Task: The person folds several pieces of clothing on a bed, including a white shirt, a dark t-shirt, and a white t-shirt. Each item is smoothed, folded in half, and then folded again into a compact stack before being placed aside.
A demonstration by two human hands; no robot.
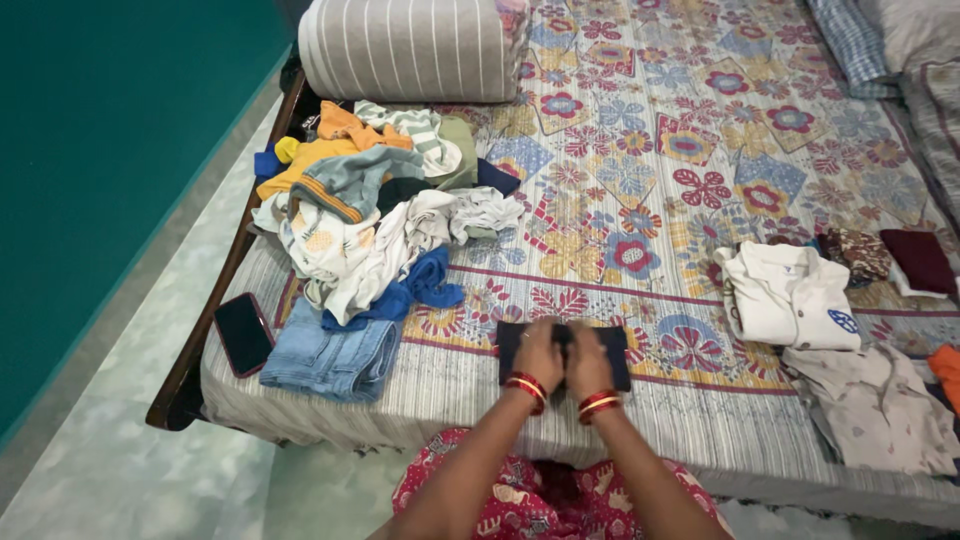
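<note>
The left hand (538, 352) and the right hand (588, 360) sit side by side on a small dark cloth (615, 352). Both hands press down on it with bent fingers, and I cannot tell if they pinch it or just push it flat. Each wrist has red and gold bangles (527, 386). The dark cloth lies flat near the front edge of the bed (640, 160), on a bedsheet with big flowers.

To the left there is a messy pile of clothes (372, 215) in white, orange, green and blue. Folded blue jeans (330, 358) lie just in front of the pile. A black phone (243, 332) lies at the left edge of the bed, next to the jeans.

To the right, well apart from the hands, there is a folded white shirt (790, 295). A pale beige shirt (880, 405) lies in front of it. A dark red cloth (920, 260) lies behind them. A grey striped roll of bedding (410, 48) sits at the far end.
</note>
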